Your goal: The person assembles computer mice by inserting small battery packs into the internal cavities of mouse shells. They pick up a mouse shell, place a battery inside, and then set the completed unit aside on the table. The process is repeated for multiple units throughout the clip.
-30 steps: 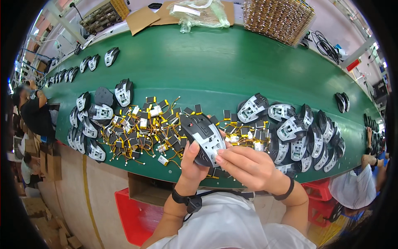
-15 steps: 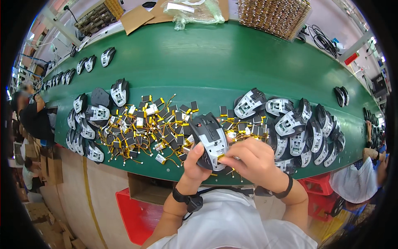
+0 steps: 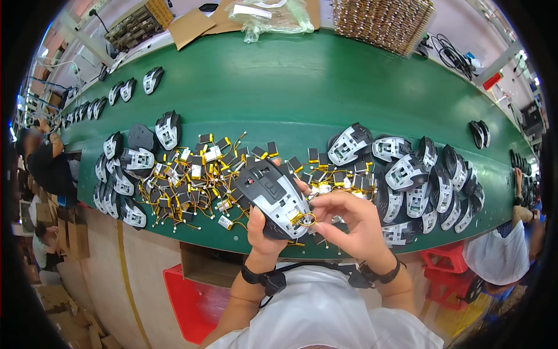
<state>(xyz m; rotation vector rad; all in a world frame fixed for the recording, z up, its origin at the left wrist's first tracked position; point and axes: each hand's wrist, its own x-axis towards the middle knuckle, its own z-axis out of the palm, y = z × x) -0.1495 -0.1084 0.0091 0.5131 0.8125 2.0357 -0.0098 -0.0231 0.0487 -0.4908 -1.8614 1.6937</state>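
At the near left, a red bin (image 3: 180, 305) sits low by a brown box (image 3: 208, 264), under the edge of the green tabletop (image 3: 273, 75). Red stools (image 3: 444, 259) are at the near right. A person in a white top (image 3: 500, 256) sits by the right end, and a person in black (image 3: 43, 160) is at the left end.

The left hand (image 3: 261, 235) holds a black and silver mouse (image 3: 273, 195) over the near edge, in the middle. The fingers and thumb of the right hand (image 3: 357, 227) curl close to a small wire loop (image 3: 314, 218) at the near end of the mouse. I cannot tell if they pinch it.

Just past the hands, lots of little batteries (image 3: 195, 174) with wires lie in a messy heap on the left. More batteries (image 3: 343, 181) lie on the right, partly hidden by the right hand. Mice crowd both sides: a bunch on the left (image 3: 121, 185) and a bigger bunch on the right (image 3: 419, 203). They leave little room beside the heaps.

Farther off, a row of mice (image 3: 114, 93) runs along the left, and two mice (image 3: 480, 134) stand on the right. At the far edge are flat cardboard (image 3: 192, 28), a clear bag (image 3: 279, 23) and a big stack of small parts (image 3: 381, 26).
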